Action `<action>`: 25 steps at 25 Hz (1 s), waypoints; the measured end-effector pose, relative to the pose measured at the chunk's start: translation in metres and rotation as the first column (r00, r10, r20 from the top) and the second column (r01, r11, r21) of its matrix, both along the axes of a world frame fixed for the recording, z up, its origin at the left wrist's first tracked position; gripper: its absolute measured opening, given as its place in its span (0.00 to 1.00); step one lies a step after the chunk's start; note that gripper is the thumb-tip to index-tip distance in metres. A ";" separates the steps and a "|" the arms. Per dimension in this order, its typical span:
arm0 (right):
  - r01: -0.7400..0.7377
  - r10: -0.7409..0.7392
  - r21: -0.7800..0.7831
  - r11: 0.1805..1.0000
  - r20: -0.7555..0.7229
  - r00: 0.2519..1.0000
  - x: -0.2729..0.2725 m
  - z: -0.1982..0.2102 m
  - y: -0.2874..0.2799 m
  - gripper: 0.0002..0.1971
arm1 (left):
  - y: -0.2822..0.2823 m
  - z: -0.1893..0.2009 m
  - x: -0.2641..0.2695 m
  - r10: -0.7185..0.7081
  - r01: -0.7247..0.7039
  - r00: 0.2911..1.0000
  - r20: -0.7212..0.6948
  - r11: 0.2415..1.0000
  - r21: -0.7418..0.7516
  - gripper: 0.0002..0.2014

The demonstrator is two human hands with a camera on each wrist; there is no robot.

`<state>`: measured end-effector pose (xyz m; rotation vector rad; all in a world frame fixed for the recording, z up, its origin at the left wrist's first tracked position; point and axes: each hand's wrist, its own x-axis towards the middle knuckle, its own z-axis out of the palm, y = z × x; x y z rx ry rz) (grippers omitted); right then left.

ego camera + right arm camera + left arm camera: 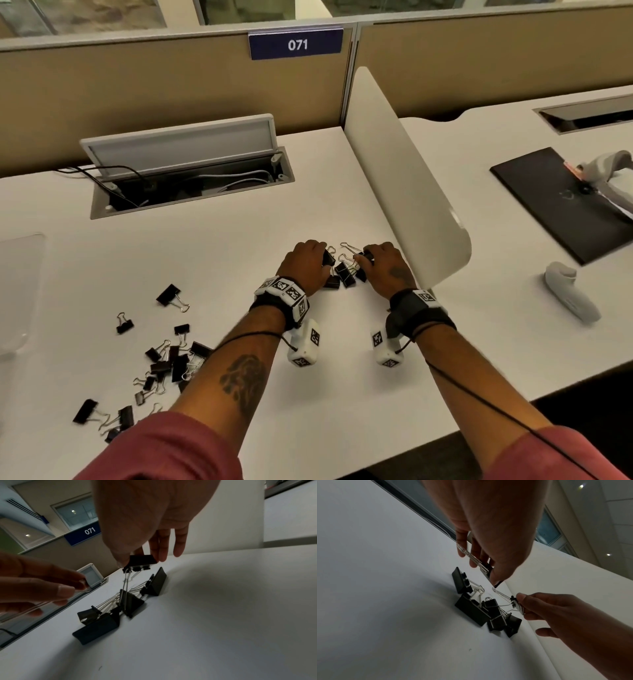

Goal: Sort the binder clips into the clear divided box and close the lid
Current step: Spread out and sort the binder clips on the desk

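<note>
Left hand (488, 536) and right hand (556, 615) each pinch a binder clip — four more (black) (471, 609) lie below.

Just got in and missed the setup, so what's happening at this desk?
A person is sorting black binder clips on a white desk. The left hand pinches one clip, and the right hand grips another, both above a small cluster of clips beside the desk divider. A bigger scatter of clips still lies at the left. A clear plastic piece sits at the far left edge; whether it is the box, I cannot tell.
</note>
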<state>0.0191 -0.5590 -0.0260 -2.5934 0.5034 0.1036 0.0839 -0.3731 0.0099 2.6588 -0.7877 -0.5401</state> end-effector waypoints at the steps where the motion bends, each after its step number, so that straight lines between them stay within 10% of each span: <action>1: -0.012 0.012 0.014 1.000 -0.011 1.000 0.002 -0.001 -0.002 0.22 | -0.003 -0.001 0.001 -0.003 0.003 1.000 0.000 1.000 0.011 0.24; 14: -0.016 0.019 0.087 0.996 -0.036 0.999 -0.006 0.003 -0.004 0.31 | -0.008 -0.002 -0.005 -0.025 0.023 0.998 0.057 0.999 0.036 0.34; 25: -0.285 0.284 -0.244 0.927 -0.040 0.958 -0.019 0.012 0.062 0.42 | 0.117 -0.005 -0.050 0.063 -0.122 0.968 0.244 0.964 0.236 0.40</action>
